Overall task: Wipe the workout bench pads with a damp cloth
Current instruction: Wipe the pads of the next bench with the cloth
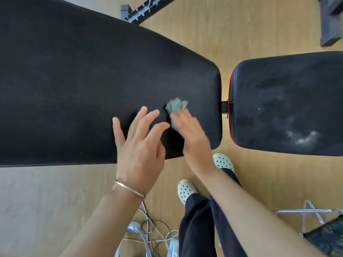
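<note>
The long black back pad (pixel 83 80) fills the left and middle of the view. The shorter black seat pad (pixel 287 101), trimmed in red, lies to its right and shows pale wet streaks. A crumpled green cloth (pixel 175 106) sits on the back pad near its right end. My right hand (pixel 193 138) is blurred by motion, and its straight fingers lie over the cloth's near edge. My left hand (pixel 139 145), with a silver bangle on the wrist, is just left of it above the pad, fingers spread and holding nothing.
The bench stands on a wooden floor. My feet in white clogs (pixel 185 191) are by the pad's near edge. Tangled cables and a power strip (pixel 154 236) lie at the bottom. A metal frame (pixel 311 214) is bottom right; grey gym frame parts (pixel 133 13) are at the top.
</note>
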